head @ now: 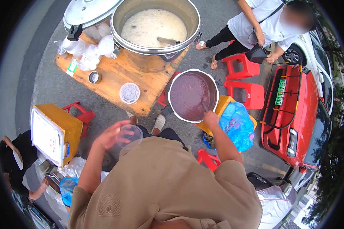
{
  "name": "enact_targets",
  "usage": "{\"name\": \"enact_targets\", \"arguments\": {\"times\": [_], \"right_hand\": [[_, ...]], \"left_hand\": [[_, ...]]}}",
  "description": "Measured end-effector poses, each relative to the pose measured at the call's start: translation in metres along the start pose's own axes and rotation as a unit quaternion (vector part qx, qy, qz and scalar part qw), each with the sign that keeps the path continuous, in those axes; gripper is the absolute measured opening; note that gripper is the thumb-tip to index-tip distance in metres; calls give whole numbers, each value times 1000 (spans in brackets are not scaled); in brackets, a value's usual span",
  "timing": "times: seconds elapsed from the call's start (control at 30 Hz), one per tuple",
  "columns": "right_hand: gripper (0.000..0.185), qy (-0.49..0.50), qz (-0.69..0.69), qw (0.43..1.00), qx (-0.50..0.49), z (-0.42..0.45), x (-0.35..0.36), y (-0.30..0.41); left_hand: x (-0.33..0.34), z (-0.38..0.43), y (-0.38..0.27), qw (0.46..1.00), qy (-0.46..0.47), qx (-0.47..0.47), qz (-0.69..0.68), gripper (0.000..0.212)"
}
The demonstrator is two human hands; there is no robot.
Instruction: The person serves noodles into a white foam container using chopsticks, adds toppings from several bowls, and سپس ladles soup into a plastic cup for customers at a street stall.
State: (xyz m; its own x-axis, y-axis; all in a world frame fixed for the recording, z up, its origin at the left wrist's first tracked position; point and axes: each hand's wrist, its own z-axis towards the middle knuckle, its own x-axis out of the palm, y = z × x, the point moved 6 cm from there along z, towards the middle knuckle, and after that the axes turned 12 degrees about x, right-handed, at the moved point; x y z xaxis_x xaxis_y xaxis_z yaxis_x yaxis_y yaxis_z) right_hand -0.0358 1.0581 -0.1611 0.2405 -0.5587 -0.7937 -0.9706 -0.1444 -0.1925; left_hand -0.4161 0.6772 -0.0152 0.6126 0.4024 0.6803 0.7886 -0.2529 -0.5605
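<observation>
A clear plastic cup (130,137) is held in my left hand (114,134), in front of my stomach. My right hand (211,118) grips the handle of a ladle (204,106), whose lower end is sunk in dark reddish-purple porridge or soup (189,91). That liquid fills much of a round metal pot (170,100) to the right of the wooden table. On the table's near corner stands a lidded clear plastic cup (130,93). Beyond it, a large steel pot (154,51) contains pale porridge (152,25) with a second ladle (168,40) resting in it.
The wooden table (111,83) bears a small metal can (95,77) and plastic bags (89,58). Red stools (246,94) and a blue plastic bag (236,126) are at right, a yellow box (57,131) at left. A person (255,25) stands at the far right near a red car (286,120).
</observation>
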Motion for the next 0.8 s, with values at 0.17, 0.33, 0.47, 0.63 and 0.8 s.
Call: {"name": "enact_targets", "arguments": {"times": [0.17,0.33,0.47,0.63,0.8], "right_hand": [[53,80,124,989,17,15,60,26],[44,143,354,924,5,-14,92,16],[43,221,433,873,37,-53,87,2],[43,167,432,886,16,-90,68,-22],[44,110,420,901,13,-103,55,-45]], "left_hand": [[-5,1,14,1000,-28,10,-10,73],[-5,7,32,995,-69,44,-55,67],[-5,28,47,994,-80,50,-55,63],[4,76,56,995,-81,56,-24,58],[11,138,75,994,-98,55,0,55]]}}
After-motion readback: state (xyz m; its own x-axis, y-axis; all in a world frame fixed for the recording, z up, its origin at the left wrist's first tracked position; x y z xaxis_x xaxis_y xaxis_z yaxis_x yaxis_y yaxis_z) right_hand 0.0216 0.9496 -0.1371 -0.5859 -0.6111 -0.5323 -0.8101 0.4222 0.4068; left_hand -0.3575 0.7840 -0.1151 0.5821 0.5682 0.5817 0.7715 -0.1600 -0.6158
